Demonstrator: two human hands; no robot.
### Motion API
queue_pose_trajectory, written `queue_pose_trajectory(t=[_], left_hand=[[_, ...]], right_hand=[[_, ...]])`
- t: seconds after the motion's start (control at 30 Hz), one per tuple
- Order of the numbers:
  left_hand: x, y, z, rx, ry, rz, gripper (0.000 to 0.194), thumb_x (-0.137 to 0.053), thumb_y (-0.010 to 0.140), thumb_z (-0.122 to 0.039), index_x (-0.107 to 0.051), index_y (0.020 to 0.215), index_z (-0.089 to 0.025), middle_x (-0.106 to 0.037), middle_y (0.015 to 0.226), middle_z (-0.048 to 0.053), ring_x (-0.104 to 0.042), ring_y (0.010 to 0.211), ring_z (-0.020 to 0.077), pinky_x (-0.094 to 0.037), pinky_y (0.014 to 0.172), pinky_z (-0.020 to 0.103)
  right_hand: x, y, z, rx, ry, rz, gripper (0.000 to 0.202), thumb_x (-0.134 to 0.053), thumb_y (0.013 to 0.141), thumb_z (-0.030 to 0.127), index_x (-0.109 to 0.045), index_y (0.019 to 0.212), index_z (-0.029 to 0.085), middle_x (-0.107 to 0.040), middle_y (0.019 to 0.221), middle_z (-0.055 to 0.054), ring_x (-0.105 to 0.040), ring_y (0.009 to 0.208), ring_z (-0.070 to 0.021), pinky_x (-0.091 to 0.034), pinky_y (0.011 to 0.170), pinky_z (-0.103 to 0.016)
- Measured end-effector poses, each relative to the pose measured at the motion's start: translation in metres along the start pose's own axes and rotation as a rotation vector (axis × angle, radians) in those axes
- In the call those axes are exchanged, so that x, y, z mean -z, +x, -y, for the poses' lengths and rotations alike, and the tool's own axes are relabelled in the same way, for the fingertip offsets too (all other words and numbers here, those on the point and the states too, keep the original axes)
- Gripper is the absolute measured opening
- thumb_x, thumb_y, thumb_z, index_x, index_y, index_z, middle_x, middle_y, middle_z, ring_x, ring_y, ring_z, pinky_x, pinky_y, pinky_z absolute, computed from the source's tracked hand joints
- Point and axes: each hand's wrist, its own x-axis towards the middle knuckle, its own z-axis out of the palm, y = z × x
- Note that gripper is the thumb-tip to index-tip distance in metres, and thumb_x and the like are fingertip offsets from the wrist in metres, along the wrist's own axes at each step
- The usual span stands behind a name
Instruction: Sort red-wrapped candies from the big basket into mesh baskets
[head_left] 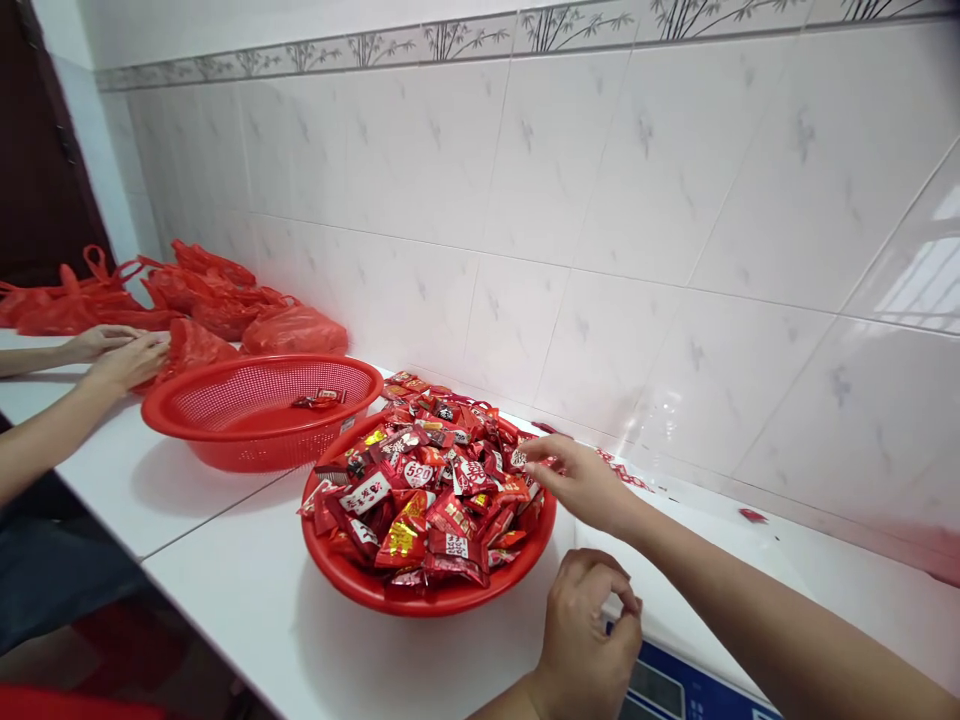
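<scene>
Far left, a co-worker's hands [127, 362] at a red plastic bag [196, 345], more filled bags [292, 330] behind, toward the wall edge of the bench [232, 590]. Next, a red mesh basket [259, 430], a little wrapped stuff [321, 399] inside.

Right of the bench seam, between near edge and wall edge: red bowl [427, 603], heaped with wrapped packets [405, 530]. Loose packets [409, 383] also lie behind it, along the wall edge.

Right hand [574, 483] over the bowl's right rim, half open, fingers bent at the packets; cannot tell if one is gripped. Left hand [591, 625] just off the bowl, curled, gap between thumb and fingers; contents, if any, not visible. Scale [664, 685] beneath and beside it, partly covered. Farther right, one stray packet [752, 516] near the wall edge.

Risk (judgement): pile stands above the rim, so drawing from the slope may set slick packets sliding onto the bench. A low left hand could knock the scale.

Appearance: packets glossy, red to maroon, some gold foil; white labels, one heart marked "520".
</scene>
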Motion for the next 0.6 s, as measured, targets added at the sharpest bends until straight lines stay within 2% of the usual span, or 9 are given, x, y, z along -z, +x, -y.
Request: queue_pose_trajectory(t=[0.07,0.17,0.27,0.37,0.43,0.5,0.6], left_hand=[[0.000,0.001,0.001,0.014,0.021,0.006,0.025,-0.057,0.060,0.006,-0.057,0.067,-0.018,-0.065,0.082,0.005,-0.060,0.083,0.0199,-0.046,0.074,0.030],[0.003,0.003,-0.002,0.034,0.023,0.039,0.023,-0.057,0.063,0.004,-0.060,0.069,-0.018,-0.066,0.087,0.005,-0.060,0.088,0.0217,-0.047,0.077,0.031],[0.006,0.004,-0.007,0.011,-0.016,0.099,0.034,-0.056,0.069,0.001,-0.066,0.094,-0.020,-0.064,0.110,0.006,-0.056,0.106,0.0240,-0.044,0.093,0.034],[0.009,0.004,-0.009,-0.014,-0.025,0.142,0.049,-0.055,0.072,-0.002,-0.061,0.116,-0.024,-0.058,0.125,0.006,-0.051,0.117,0.0251,-0.040,0.102,0.036],[0.009,0.003,-0.009,0.001,0.009,0.152,0.045,-0.056,0.074,-0.004,-0.062,0.114,-0.023,-0.060,0.120,0.007,-0.053,0.112,0.0257,-0.042,0.098,0.037],[0.009,0.002,-0.008,0.037,0.057,0.141,0.033,-0.056,0.075,-0.006,-0.066,0.103,-0.020,-0.064,0.107,0.008,-0.057,0.103,0.0254,-0.046,0.091,0.037],[0.007,-0.001,-0.007,0.059,0.095,0.106,0.018,-0.055,0.077,-0.007,-0.066,0.087,-0.018,-0.065,0.095,0.008,-0.058,0.095,0.0237,-0.047,0.086,0.037]], right_hand=[[-0.009,0.003,0.005,0.084,-0.044,0.100,0.024,-0.055,0.086,0.028,-0.068,0.106,0.023,-0.068,0.109,-0.005,-0.061,0.102,-0.0204,-0.047,0.090,-0.035],[-0.024,0.010,0.013,0.189,-0.118,0.211,0.032,-0.060,0.084,0.025,-0.066,0.115,0.020,-0.066,0.119,-0.006,-0.055,0.112,-0.0232,-0.041,0.099,-0.037],[-0.036,0.017,0.022,0.254,-0.180,0.276,0.043,-0.061,0.084,0.025,-0.059,0.126,0.016,-0.062,0.126,-0.008,-0.051,0.118,-0.0242,-0.037,0.104,-0.038],[-0.039,0.023,0.029,0.261,-0.222,0.306,0.049,-0.062,0.084,0.026,-0.054,0.131,0.013,-0.061,0.127,-0.012,-0.050,0.119,-0.0264,-0.037,0.103,-0.040],[-0.036,0.025,0.031,0.242,-0.232,0.320,0.051,-0.061,0.083,0.026,-0.052,0.132,0.013,-0.060,0.126,-0.014,-0.051,0.118,-0.0268,-0.040,0.101,-0.040],[-0.027,0.024,0.030,0.217,-0.236,0.339,0.045,-0.058,0.084,0.022,-0.055,0.128,0.015,-0.062,0.124,-0.012,-0.054,0.114,-0.0248,-0.042,0.097,-0.037],[-0.011,0.017,0.027,0.209,-0.248,0.407,0.035,-0.052,0.080,0.010,-0.066,0.110,0.020,-0.068,0.109,-0.007,-0.059,0.102,-0.0202,-0.046,0.088,-0.032]])
